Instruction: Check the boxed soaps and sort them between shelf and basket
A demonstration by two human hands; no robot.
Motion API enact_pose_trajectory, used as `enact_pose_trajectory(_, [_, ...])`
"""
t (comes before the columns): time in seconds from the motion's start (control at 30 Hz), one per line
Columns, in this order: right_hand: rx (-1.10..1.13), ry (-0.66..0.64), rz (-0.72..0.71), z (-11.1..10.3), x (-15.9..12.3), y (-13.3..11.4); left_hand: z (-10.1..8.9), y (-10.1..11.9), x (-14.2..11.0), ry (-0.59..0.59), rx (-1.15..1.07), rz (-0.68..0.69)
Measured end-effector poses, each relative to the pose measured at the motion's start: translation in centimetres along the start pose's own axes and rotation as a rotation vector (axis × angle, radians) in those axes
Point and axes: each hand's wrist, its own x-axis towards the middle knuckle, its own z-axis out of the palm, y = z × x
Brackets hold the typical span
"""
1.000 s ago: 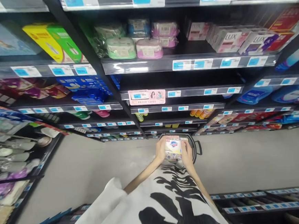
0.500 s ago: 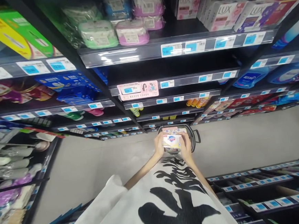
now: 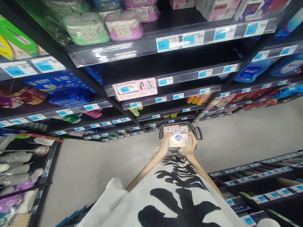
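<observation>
Head view: the left hand (image 3: 165,144) and the right hand (image 3: 191,142) grip a white-and-yellow soap box (image 3: 178,140) between them, one at each end. It is held above a black shopping basket (image 3: 198,133), in which more small boxes (image 3: 175,129) lie, probably soap too. LUX soap boxes (image 3: 227,2) stand on the upper shelf (image 3: 125,52) ahead.

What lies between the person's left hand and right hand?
A white-and-yellow box, with the left hand at one end and the right hand at the other. The head view shows it in front of the black basket.
</observation>
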Motion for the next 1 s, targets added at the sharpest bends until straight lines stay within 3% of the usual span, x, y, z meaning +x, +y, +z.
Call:
enact_pose_trajectory(0.1, [-0.005,0.033,0.031,-1.1,0.3,1.3,-0.4,0.7,-0.3,-0.016,0.334,0.236])
enact_pose_trajectory(0.2, [-0.081,-0.022,0.052,-1.8,0.4,1.9,-0.6,1.7,-0.6,-0.176,0.620,0.450])
enact_pose_trajectory(0.3, [-0.186,-0.086,0.028,-2.0,0.4,1.5,-0.3,2.2,-0.4,-0.323,0.822,0.478])
enact_pose_trajectory(0.4, [-0.219,-0.093,-0.032,-1.8,0.3,0.8,0.0,1.8,0.1,-0.310,0.878,0.459])
enact_pose_trajectory(0.57, [-0.095,-0.012,-0.015,-1.5,0.9,0.7,-0.5,1.0,0.3,-0.210,0.668,0.413])
enact_pose_trajectory(0.8, [-0.082,-0.158,0.101,-1.3,0.9,2.2,-0.6,0.7,0.5,-0.385,-0.115,0.454])
enact_pose_trajectory(0.87, [-0.064,-0.191,0.129,-1.2,0.8,2.1,-0.4,0.6,0.5,-0.378,-0.256,0.376])
enact_pose_trajectory(1.0, [-0.018,-0.212,0.144,-0.9,1.2,1.4,0.2,0.6,-0.1,-0.251,-0.509,0.148])
